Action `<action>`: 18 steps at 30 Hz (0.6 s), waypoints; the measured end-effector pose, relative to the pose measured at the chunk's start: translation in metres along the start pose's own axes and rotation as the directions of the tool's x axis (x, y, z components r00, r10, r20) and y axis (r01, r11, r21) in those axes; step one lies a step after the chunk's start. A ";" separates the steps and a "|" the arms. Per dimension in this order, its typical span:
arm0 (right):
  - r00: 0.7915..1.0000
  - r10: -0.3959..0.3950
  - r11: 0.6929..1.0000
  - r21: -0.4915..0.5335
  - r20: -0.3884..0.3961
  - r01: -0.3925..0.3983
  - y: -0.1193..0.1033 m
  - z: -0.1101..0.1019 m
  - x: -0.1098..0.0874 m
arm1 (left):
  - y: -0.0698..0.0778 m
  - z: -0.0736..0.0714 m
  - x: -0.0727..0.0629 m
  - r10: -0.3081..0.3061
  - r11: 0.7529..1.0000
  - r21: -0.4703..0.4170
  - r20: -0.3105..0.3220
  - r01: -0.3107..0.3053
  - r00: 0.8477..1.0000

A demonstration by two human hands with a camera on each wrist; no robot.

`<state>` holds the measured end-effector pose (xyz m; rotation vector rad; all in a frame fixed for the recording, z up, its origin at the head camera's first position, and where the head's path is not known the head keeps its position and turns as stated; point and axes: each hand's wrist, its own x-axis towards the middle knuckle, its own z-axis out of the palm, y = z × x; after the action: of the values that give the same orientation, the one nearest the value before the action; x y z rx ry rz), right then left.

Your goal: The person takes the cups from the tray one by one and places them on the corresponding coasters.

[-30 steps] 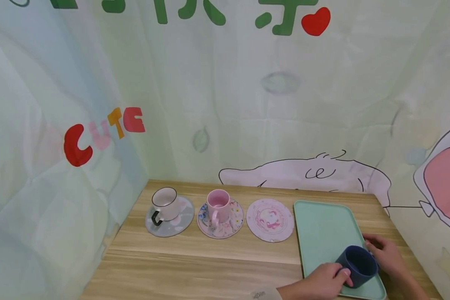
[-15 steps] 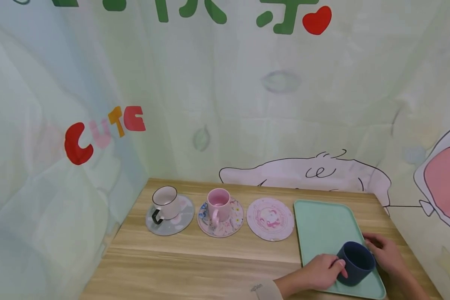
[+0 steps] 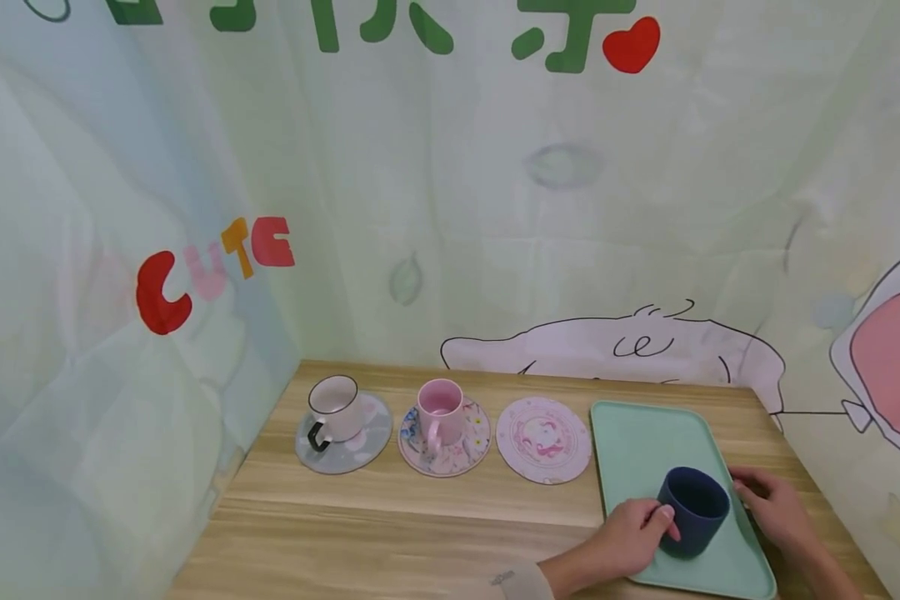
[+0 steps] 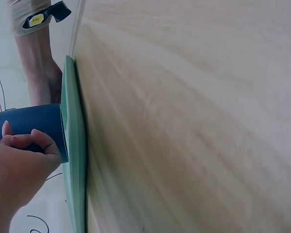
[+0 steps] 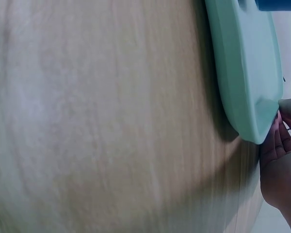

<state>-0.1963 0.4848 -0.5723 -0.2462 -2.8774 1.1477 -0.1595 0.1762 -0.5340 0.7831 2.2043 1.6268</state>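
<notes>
My left hand (image 3: 637,537) grips a dark blue mug (image 3: 697,504) by its handle side. The mug stands nearly upright over the near half of a mint-green tray (image 3: 637,442); in the left wrist view its base (image 4: 58,114) is close to the tray, and I cannot tell whether it touches. At the tray's right edge, my right hand (image 3: 780,512) holds the rim between thumb and fingers, as the right wrist view shows at the tray's corner (image 5: 254,126). Most of the mug's handle is hidden behind the left fingers.
Left of the tray lies a pink round coaster (image 3: 543,440). Beyond it, a pink cup (image 3: 442,412) stands on a floral coaster (image 3: 468,454), and a white mug (image 3: 337,408) with a black handle on a grey coaster (image 3: 378,433). A printed curtain (image 3: 495,208) backs the wooden table (image 3: 390,533).
My left hand has carried the blue mug left and farther from me over the tray, and the mug has become more upright. The right hand stays at the tray's edge.
</notes>
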 end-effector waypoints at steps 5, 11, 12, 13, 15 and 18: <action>1.000 0.003 1.000 -0.002 0.007 -0.003 -0.001 -0.001 0.000 | 0.000 -0.007 -0.001 0.005 1.000 -0.003 0.002 -0.005 1.000; 1.000 -0.003 1.000 0.009 -0.010 0.003 -0.004 0.000 -0.002 | 0.002 -0.015 -0.003 0.009 1.000 -0.003 0.012 -0.009 1.000; 1.000 -0.004 1.000 0.010 -0.013 0.004 -0.004 0.001 -0.002 | 0.002 -0.016 -0.003 0.013 1.000 -0.001 0.011 -0.013 1.000; 1.000 -0.007 1.000 0.009 -0.019 0.007 -0.005 0.001 -0.002 | 0.002 -0.017 -0.003 0.013 1.000 -0.003 0.009 -0.013 1.000; 1.000 -0.010 1.000 0.010 -0.022 0.010 -0.005 0.001 -0.003 | 0.003 -0.019 -0.003 0.013 1.000 -0.005 0.003 -0.013 1.000; 1.000 -0.003 1.000 0.001 -0.019 0.003 -0.006 0.001 -0.003 | 0.003 -0.023 -0.003 0.004 1.000 -0.002 -0.009 -0.004 1.000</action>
<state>-0.1940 0.4795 -0.5692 -0.2506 -2.8600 1.1405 -0.1682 0.1573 -0.5240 0.7817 2.2085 1.6379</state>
